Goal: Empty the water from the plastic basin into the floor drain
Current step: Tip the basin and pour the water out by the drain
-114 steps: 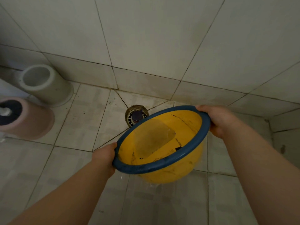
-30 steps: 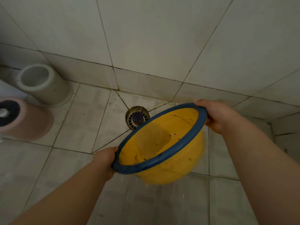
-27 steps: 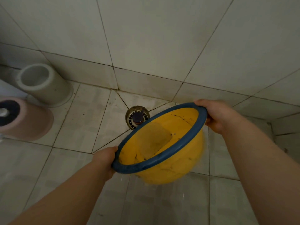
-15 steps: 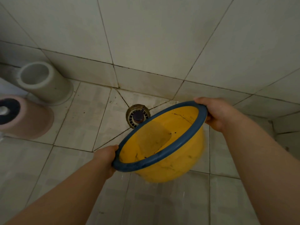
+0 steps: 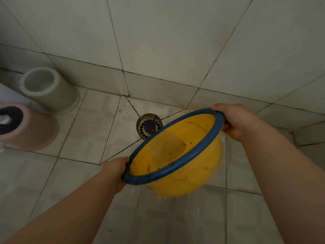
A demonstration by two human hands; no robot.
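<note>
Head camera looks down on a round yellow plastic basin (image 5: 184, 166) with a blue rim, tilted in the air beside the ribbed floor drain (image 5: 149, 126). Left hand (image 5: 117, 167) and right hand (image 5: 233, 121) clamp opposite rim edges over glossy, grimy tiles (image 5: 91, 131).

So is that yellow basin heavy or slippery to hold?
Probably light: the yellow basin looks like thin plastic, and little water shows inside. Possibly slippery when wet, though the left hand and right hand grip its blue rim.
</note>
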